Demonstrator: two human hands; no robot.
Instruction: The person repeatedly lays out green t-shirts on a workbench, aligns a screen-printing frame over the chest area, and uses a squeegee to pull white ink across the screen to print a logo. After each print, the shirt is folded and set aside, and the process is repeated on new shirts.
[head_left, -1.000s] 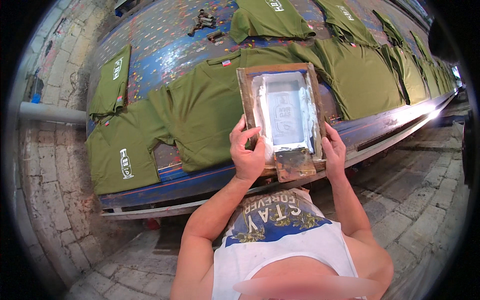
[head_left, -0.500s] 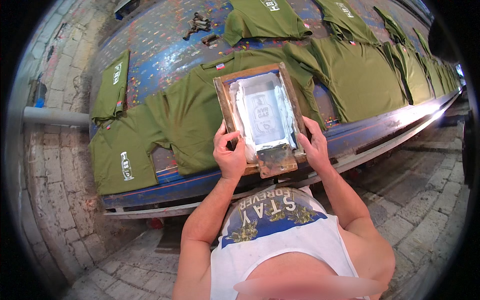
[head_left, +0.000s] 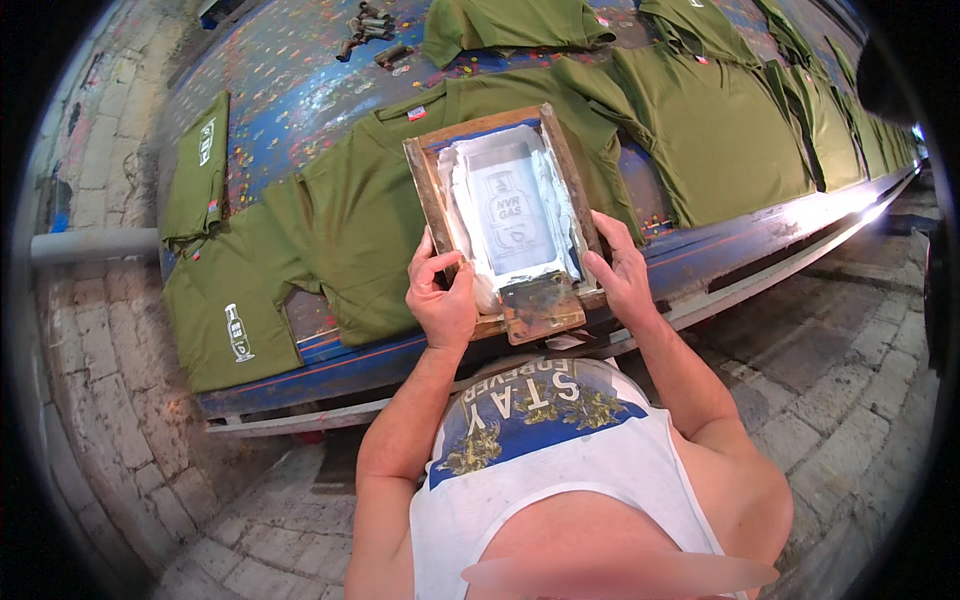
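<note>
My left hand (head_left: 441, 302) and my right hand (head_left: 622, 272) grip a wooden screen-printing frame (head_left: 569, 190) by its two long sides, near the end closest to me. White ink lies thick along the inner edges of the mesh (head_left: 515, 210), around a bottle-shaped stencil. A stained squeegee (head_left: 542, 306) rests across the frame's near end, between my hands. Beneath the frame, partly hidden by it, an olive-green T-shirt (head_left: 365, 185) is spread on the table; I cannot tell whether the frame touches it.
On the long blue, paint-speckled table (head_left: 300, 65), a shirt with a white bottle print (head_left: 239, 332) lies at the left. More green shirts (head_left: 715, 130) run along the right. Dark cylindrical pieces (head_left: 370, 30) sit at the back. A grey pipe (head_left: 95, 246) meets the table's left end.
The whole scene, frame and hands included, sits slightly farther left and higher in the picture. Both hands keep their hold on the frame.
</note>
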